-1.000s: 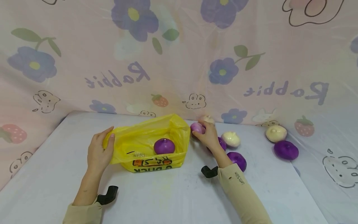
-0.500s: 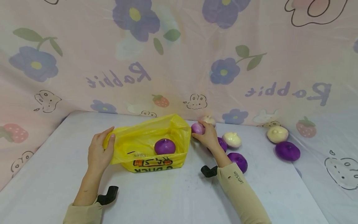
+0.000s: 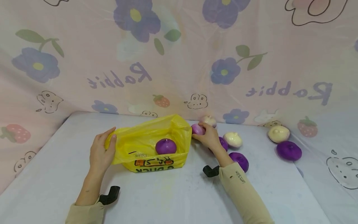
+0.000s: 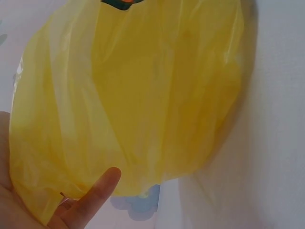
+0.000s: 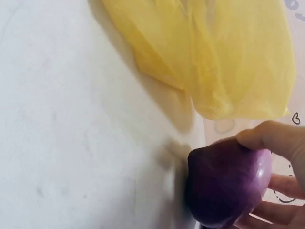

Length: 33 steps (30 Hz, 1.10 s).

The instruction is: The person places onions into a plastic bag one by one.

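My left hand [image 3: 102,153] pinches the left edge of the mouth of a yellow plastic bag [image 3: 123,157], thumb on the near side. The bag lies with its mouth held apart, and one purple onion [image 3: 166,147] sits inside. Just right of the bag, my right hand [image 3: 210,137] grips another purple onion [image 3: 197,129]. In the right wrist view, the thumb and fingers go round this onion [image 5: 228,183], close over the white table and near the bag's side [image 5: 238,71]. The left wrist view is mostly filled by the bag [image 4: 138,105], with the left thumb against its edge.
Behind the right hand is a pale onion [image 3: 209,120]. Beside its wrist lie a white onion [image 3: 233,139] and two purple onions, one [image 3: 240,161] partly behind the sleeve. Farther right, a white onion [image 3: 278,134] touches a purple onion [image 3: 289,151] near the table's right edge. A printed curtain [image 3: 179,71] hangs behind.
The head view has shifted very slightly. Both hands keep their holds on the bag and the purple onion, with hardly any movement.
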Each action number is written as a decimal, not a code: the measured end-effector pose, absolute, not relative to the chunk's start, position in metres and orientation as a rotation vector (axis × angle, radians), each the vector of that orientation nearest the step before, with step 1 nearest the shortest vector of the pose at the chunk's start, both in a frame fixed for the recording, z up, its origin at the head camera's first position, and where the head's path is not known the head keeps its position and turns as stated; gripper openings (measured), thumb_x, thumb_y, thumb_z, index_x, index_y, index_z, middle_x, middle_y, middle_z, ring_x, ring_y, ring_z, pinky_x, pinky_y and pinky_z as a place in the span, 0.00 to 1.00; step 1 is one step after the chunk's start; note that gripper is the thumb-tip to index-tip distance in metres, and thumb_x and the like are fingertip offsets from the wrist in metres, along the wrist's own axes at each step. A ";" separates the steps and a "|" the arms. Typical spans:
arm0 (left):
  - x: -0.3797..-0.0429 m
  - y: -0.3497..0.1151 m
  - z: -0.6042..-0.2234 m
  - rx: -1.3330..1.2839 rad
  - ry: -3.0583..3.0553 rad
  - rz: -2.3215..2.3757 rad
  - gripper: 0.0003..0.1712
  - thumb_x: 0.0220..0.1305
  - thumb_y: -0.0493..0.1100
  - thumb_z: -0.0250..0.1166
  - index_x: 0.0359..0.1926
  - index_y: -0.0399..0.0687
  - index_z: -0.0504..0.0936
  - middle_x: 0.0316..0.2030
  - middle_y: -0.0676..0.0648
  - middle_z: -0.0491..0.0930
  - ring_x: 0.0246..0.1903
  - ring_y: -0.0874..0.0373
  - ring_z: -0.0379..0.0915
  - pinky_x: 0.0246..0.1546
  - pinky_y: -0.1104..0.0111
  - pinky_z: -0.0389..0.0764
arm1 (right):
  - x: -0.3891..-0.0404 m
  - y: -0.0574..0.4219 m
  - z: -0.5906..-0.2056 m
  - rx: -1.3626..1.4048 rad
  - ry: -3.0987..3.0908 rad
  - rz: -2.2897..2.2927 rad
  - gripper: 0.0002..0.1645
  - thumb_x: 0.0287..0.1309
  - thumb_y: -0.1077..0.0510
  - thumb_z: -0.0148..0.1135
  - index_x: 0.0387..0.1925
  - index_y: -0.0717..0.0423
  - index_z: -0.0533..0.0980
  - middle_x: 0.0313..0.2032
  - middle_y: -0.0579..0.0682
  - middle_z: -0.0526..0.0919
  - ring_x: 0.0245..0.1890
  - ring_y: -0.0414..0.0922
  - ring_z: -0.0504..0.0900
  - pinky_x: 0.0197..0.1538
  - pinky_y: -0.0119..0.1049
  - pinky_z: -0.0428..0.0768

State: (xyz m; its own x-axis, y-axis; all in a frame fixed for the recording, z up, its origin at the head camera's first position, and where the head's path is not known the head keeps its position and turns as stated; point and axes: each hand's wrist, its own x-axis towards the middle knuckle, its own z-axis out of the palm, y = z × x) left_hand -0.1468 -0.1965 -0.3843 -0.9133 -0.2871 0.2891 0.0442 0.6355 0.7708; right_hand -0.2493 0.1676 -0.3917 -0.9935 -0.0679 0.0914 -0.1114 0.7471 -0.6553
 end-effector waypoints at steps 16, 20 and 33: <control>-0.146 -0.196 -0.381 0.198 -2.490 -1.152 0.24 0.73 0.47 0.47 0.64 0.44 0.71 0.58 0.30 0.67 0.58 0.32 0.64 0.57 0.38 0.63 | -0.246 0.174 -0.389 0.110 -2.735 1.174 0.36 0.49 0.51 0.71 0.59 0.58 0.73 0.54 0.60 0.80 0.53 0.57 0.78 0.57 0.51 0.75; -0.146 -0.196 -0.382 0.194 -2.489 -1.146 0.24 0.73 0.46 0.47 0.64 0.44 0.71 0.58 0.30 0.68 0.57 0.32 0.64 0.57 0.38 0.64 | -0.245 0.175 -0.386 0.112 -2.684 1.209 0.35 0.48 0.51 0.71 0.58 0.57 0.74 0.53 0.59 0.81 0.52 0.56 0.79 0.57 0.50 0.76; -0.146 -0.194 -0.383 0.206 -2.483 -1.162 0.23 0.73 0.46 0.48 0.64 0.44 0.72 0.58 0.30 0.67 0.57 0.32 0.64 0.56 0.39 0.64 | -0.242 0.177 -0.379 0.058 -2.571 1.326 0.35 0.48 0.52 0.72 0.59 0.55 0.74 0.53 0.58 0.81 0.48 0.56 0.80 0.55 0.48 0.78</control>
